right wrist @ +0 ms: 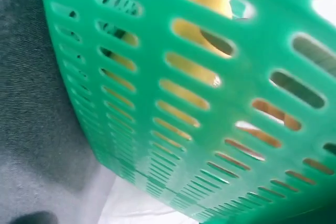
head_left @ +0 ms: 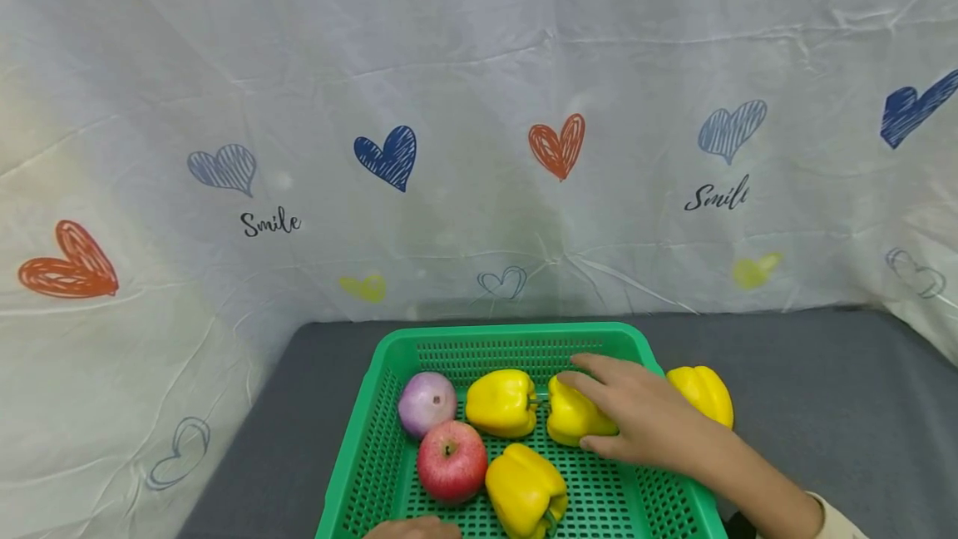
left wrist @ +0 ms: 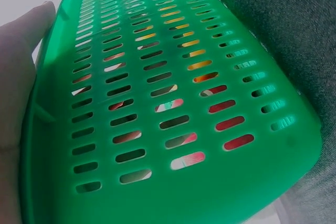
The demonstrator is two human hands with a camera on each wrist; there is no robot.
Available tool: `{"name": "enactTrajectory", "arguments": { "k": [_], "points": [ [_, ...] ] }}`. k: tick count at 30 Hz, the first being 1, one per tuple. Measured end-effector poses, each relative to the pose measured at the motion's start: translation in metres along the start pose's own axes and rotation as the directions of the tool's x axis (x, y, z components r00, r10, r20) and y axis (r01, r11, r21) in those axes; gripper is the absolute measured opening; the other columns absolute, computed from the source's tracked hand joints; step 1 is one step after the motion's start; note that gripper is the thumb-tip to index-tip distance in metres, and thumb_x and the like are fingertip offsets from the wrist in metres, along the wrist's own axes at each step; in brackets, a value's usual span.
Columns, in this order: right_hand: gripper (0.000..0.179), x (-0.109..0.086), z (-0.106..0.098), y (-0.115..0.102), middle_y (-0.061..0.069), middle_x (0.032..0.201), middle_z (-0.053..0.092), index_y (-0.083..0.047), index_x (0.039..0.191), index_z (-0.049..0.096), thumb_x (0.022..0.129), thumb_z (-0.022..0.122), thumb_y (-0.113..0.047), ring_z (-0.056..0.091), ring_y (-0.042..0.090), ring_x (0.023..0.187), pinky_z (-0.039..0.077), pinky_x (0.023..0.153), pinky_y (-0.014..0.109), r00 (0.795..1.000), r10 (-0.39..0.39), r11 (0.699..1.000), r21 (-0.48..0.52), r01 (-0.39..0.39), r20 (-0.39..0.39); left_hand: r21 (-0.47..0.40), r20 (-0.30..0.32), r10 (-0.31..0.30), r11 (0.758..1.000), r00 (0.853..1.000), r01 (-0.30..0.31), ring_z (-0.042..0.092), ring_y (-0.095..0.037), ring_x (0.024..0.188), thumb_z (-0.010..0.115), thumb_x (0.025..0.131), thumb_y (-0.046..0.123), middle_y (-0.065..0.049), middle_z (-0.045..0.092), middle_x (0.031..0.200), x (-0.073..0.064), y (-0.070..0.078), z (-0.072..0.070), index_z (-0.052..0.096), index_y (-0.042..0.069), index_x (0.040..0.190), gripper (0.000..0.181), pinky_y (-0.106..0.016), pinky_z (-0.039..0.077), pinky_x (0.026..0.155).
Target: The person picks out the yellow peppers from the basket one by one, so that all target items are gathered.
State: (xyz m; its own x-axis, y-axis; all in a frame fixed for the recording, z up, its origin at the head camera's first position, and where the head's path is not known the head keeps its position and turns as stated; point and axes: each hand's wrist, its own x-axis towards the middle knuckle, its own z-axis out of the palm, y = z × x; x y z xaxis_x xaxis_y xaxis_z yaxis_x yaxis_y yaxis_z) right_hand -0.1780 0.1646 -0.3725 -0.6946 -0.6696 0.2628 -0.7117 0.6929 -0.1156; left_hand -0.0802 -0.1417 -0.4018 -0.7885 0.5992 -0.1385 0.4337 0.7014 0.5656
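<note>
In the head view my right hand (head_left: 636, 410) reaches over the basket's right wall and grips a yellow bell pepper (head_left: 569, 416), fingers over its top, thumb by its lower right side. Two more yellow bell peppers, a rear one (head_left: 500, 404) and a front one (head_left: 524, 489), lie in the green basket (head_left: 516, 331). Beside them are a red apple (head_left: 452, 464) and a purple onion (head_left: 425, 402). My left hand (head_left: 415, 529), mostly cut off by the bottom edge, is at the basket's near side; in the left wrist view this hand (left wrist: 16, 77) lies along the rim, most fingers hidden.
Another yellow bell pepper (head_left: 702, 393) lies on the dark grey cloth (head_left: 823, 406) just outside the basket's right wall. Behind the table hangs a pale sheet (head_left: 464, 215) printed with hearts. In both wrist views the slotted basket wall (right wrist: 142, 114) stands close before the camera.
</note>
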Motion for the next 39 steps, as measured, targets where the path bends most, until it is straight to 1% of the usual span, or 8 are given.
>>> {"name": "enactTrajectory", "arguments": {
  "k": [7, 13, 16, 21, 25, 29, 36, 39],
  "points": [
    [0.073, 0.0041, 0.0008, 0.0005, 0.006, 0.138, 0.036, -0.021, 0.136, 0.038, 0.074, 0.071, -0.04, 0.038, 0.022, 0.121, 0.04, 0.089, 0.043, 0.985, -0.045, 0.999, 0.021, 0.042, 0.164, 0.003, 0.03, -0.011, 1.0, 0.999, 0.011, 0.033, 0.0, 0.046, 0.052, 0.088, 0.03, 0.017, 0.036, 0.061, 0.0003, -0.0024, -0.0003, 0.05, 0.024, 0.069, 0.02, -0.021, 0.03, 0.04],
    [0.071, 0.008, 0.003, 0.0015, 0.007, 0.139, 0.035, -0.022, 0.137, 0.036, 0.075, 0.07, -0.036, 0.041, 0.023, 0.119, 0.043, 0.086, 0.041, 0.973, -0.057, 0.998, 0.046, 0.048, 0.224, 0.018, 0.026, 0.012, 1.0, 1.0, -0.012, 0.032, 0.0, 0.047, 0.052, 0.088, 0.03, 0.017, 0.036, 0.062, 0.0005, -0.0043, 0.0, 0.051, 0.024, 0.071, 0.019, -0.02, 0.03, 0.04],
    [0.07, 0.0089, 0.0042, 0.0016, 0.007, 0.136, 0.037, -0.021, 0.135, 0.038, 0.075, 0.071, -0.032, 0.045, 0.023, 0.115, 0.044, 0.083, 0.04, 0.973, -0.063, 0.997, 0.048, 0.053, 0.221, 0.023, 0.036, 0.004, 1.0, 0.999, -0.005, 0.033, 0.0, 0.047, 0.051, 0.088, 0.03, 0.017, 0.036, 0.062, 0.0007, -0.0051, 0.0005, 0.052, 0.024, 0.072, 0.018, -0.02, 0.03, 0.041],
    [0.064, 0.0092, 0.0054, 0.0016, 0.001, 0.125, 0.044, -0.019, 0.126, 0.042, 0.071, 0.074, -0.024, 0.05, 0.017, 0.101, 0.047, 0.075, 0.033, 0.983, -0.087, 0.996, 0.045, 0.08, 0.163, 0.032, 0.041, 0.016, 0.999, 0.999, -0.018, 0.033, 0.0, 0.048, 0.052, 0.088, 0.031, 0.017, 0.037, 0.063, 0.0008, -0.0062, -0.0001, 0.052, 0.024, 0.073, 0.017, -0.02, 0.031, 0.041],
    [0.062, 0.0094, 0.0042, 0.002, -0.007, 0.109, 0.045, -0.02, 0.12, 0.044, 0.067, 0.076, -0.025, 0.048, 0.01, 0.086, 0.045, 0.068, 0.027, 0.984, -0.09, 0.994, 0.075, 0.079, 0.156, 0.024, 0.045, 0.019, 1.0, 0.999, -0.02, 0.034, 0.001, 0.049, 0.052, 0.088, 0.03, 0.018, 0.038, 0.064, 0.0006, -0.0057, -0.0005, 0.053, 0.024, 0.074, 0.015, -0.02, 0.032, 0.042],
    [0.058, 0.0091, 0.0019, 0.0022, -0.009, 0.101, 0.042, -0.027, 0.119, 0.046, 0.068, 0.074, -0.029, 0.043, 0.007, 0.076, 0.041, 0.062, 0.023, 0.981, -0.093, 0.99, 0.117, 0.074, 0.168, 0.015, 0.056, -0.019, 1.0, 0.998, 0.018, 0.036, 0.0, 0.05, 0.052, 0.088, 0.03, 0.018, 0.039, 0.065, 0.0007, -0.0045, -0.0001, 0.055, 0.023, 0.076, 0.014, -0.02, 0.034, 0.044],
    [0.051, 0.0069, -0.0004, 0.0009, -0.009, 0.104, 0.041, -0.027, 0.117, 0.051, 0.071, 0.071, -0.028, 0.042, 0.007, 0.08, 0.041, 0.063, 0.021, 0.987, -0.116, 0.983, 0.155, 0.097, 0.115, 0.073, 0.065, -0.061, 0.996, 0.996, 0.056, 0.033, -0.001, 0.047, 0.053, 0.086, 0.031, 0.015, 0.036, 0.059, 0.0039, 0.0004, 0.0013, 0.05, 0.025, 0.068, 0.019, -0.02, 0.031, 0.041],
    [0.051, 0.0061, -0.0013, 0.0007, -0.008, 0.112, 0.041, -0.026, 0.118, 0.05, 0.072, 0.071, -0.03, 0.045, 0.008, 0.084, 0.043, 0.066, 0.023, 0.988, -0.118, 0.98, 0.172, 0.1, 0.097, 0.072, 0.066, -0.046, 0.997, 0.997, 0.041, 0.033, -0.001, 0.047, 0.053, 0.086, 0.03, 0.015, 0.036, 0.06, 0.0038, 0.0008, -0.0002, 0.05, 0.024, 0.069, 0.019, -0.02, 0.031, 0.041]
  ]
}}
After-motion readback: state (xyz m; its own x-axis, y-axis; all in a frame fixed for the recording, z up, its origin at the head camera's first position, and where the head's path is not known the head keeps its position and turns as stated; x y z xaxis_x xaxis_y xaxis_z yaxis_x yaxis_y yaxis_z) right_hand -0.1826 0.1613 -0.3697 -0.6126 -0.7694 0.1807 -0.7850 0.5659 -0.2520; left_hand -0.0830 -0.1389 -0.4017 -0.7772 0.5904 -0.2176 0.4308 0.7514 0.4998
